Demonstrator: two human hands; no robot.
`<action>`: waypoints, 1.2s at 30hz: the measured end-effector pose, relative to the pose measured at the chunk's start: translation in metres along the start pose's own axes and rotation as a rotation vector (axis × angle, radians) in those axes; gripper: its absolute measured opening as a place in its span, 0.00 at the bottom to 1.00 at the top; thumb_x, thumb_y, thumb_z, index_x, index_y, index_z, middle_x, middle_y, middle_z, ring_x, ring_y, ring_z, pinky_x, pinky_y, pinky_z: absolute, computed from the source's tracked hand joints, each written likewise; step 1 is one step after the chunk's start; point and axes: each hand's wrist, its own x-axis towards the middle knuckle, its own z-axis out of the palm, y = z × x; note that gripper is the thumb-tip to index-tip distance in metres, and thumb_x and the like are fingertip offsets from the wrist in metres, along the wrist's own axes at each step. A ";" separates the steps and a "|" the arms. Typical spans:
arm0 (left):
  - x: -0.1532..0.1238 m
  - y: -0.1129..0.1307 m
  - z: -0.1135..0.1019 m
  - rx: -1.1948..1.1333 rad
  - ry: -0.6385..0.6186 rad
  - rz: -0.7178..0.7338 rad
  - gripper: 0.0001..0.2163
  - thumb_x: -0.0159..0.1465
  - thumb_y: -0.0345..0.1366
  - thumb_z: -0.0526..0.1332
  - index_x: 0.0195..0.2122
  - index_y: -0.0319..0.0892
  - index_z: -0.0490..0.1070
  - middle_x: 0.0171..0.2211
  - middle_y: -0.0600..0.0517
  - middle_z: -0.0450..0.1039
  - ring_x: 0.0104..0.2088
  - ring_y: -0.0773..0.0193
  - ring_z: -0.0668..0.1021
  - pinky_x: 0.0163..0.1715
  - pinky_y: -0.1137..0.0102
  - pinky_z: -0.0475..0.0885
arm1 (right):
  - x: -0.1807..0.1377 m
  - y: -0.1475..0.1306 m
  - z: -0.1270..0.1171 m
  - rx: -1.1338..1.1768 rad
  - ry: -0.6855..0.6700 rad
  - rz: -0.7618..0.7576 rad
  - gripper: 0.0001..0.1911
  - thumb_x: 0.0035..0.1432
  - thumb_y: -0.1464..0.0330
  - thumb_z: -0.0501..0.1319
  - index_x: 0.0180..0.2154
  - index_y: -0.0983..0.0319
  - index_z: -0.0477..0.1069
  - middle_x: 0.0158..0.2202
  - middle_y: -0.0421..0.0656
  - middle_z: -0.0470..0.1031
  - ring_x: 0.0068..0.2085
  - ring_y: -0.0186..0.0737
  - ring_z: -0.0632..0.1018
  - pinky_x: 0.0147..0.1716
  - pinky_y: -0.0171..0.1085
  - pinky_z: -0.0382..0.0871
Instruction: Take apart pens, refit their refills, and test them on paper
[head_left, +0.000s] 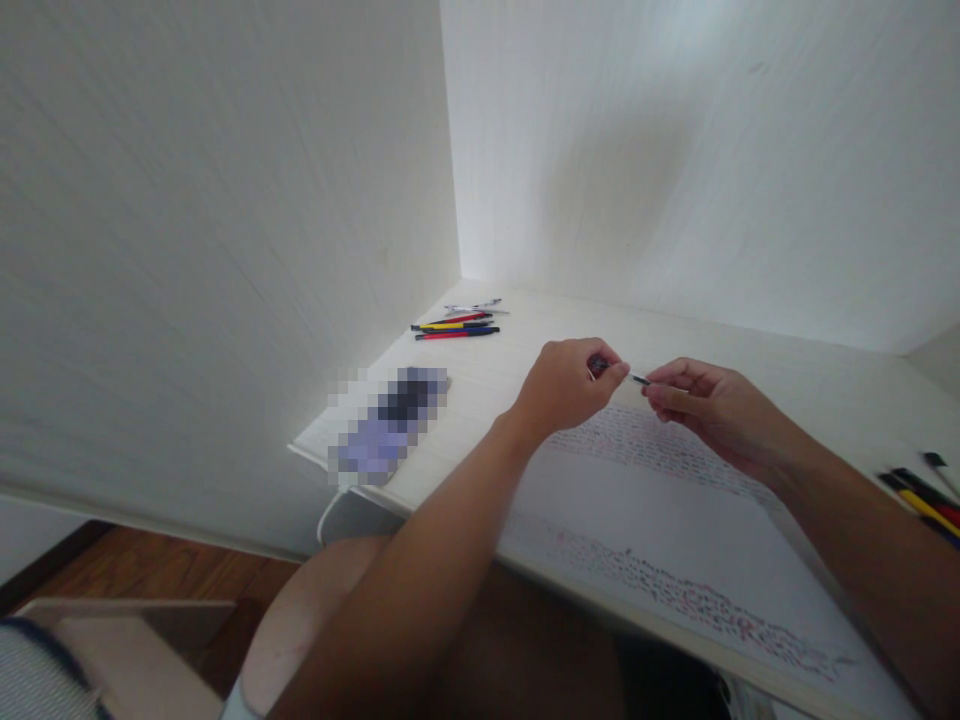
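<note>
Above the paper (660,520), my left hand (566,385) and my right hand (705,400) meet over a slim pen (637,379). A short pale and dark length of it shows between the fingertips. My left hand is closed, pinching its left end, with a dark part showing between thumb and fingers. From the other side, the thumb and fingers of my right hand pinch the dark end. The rest of the pen is hidden by my fingers. Whether it is whole or in parts I cannot tell. Rows of small coloured marks cover the paper's far and near areas.
Several pens (455,328) in red, yellow, blue and white lie at the back left. A blurred-out phone (390,425) with a white cable (326,515) rests near the desk's left edge. More pens (926,500) are at the far right. White panels (360,180) enclose the desk.
</note>
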 end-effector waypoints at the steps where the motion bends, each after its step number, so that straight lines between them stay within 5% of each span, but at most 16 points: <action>1: 0.000 -0.001 0.000 0.010 -0.017 -0.011 0.08 0.64 0.37 0.61 0.32 0.40 0.77 0.30 0.52 0.79 0.30 0.68 0.75 0.34 0.71 0.68 | 0.000 0.001 -0.001 -0.026 0.014 -0.013 0.19 0.45 0.57 0.77 0.35 0.59 0.77 0.30 0.43 0.74 0.31 0.38 0.71 0.29 0.37 0.65; 5: -0.001 -0.003 0.001 0.095 -0.105 -0.010 0.09 0.64 0.39 0.62 0.33 0.40 0.77 0.30 0.51 0.79 0.29 0.67 0.74 0.32 0.70 0.66 | 0.002 0.003 -0.003 -0.145 0.006 -0.033 0.19 0.49 0.53 0.74 0.35 0.60 0.77 0.28 0.42 0.73 0.28 0.37 0.70 0.27 0.37 0.63; 12: -0.004 -0.003 0.001 0.151 -0.296 0.057 0.09 0.65 0.41 0.62 0.37 0.42 0.79 0.31 0.51 0.79 0.32 0.64 0.77 0.34 0.69 0.68 | 0.000 0.004 -0.008 -0.403 -0.258 0.032 0.26 0.61 0.45 0.61 0.27 0.60 0.76 0.20 0.41 0.67 0.22 0.34 0.64 0.22 0.36 0.54; 18: -0.004 -0.006 0.001 0.179 -0.349 0.054 0.09 0.66 0.40 0.61 0.38 0.43 0.79 0.35 0.50 0.80 0.35 0.63 0.77 0.36 0.68 0.69 | 0.001 0.002 -0.007 -0.442 -0.174 -0.053 0.20 0.56 0.48 0.68 0.39 0.58 0.82 0.33 0.45 0.79 0.31 0.40 0.74 0.30 0.39 0.66; 26: -0.003 -0.007 0.002 0.170 -0.423 -0.005 0.12 0.67 0.41 0.58 0.35 0.42 0.79 0.33 0.47 0.79 0.33 0.62 0.77 0.35 0.66 0.70 | 0.001 -0.002 -0.002 -0.439 -0.151 -0.184 0.15 0.52 0.51 0.71 0.35 0.54 0.83 0.38 0.45 0.81 0.38 0.49 0.78 0.41 0.48 0.70; 31: -0.003 -0.007 0.002 0.164 -0.410 0.023 0.12 0.67 0.41 0.57 0.35 0.42 0.78 0.34 0.47 0.79 0.33 0.62 0.77 0.35 0.66 0.70 | 0.001 -0.001 -0.005 -0.459 -0.151 -0.155 0.18 0.53 0.49 0.70 0.36 0.54 0.82 0.36 0.45 0.80 0.35 0.46 0.77 0.35 0.44 0.68; 36: -0.004 -0.011 0.003 0.189 -0.330 0.033 0.08 0.65 0.38 0.60 0.38 0.42 0.78 0.37 0.48 0.80 0.38 0.60 0.78 0.39 0.66 0.70 | 0.003 0.006 -0.014 -0.551 -0.260 0.013 0.27 0.62 0.44 0.58 0.27 0.59 0.77 0.19 0.41 0.68 0.21 0.36 0.65 0.21 0.37 0.55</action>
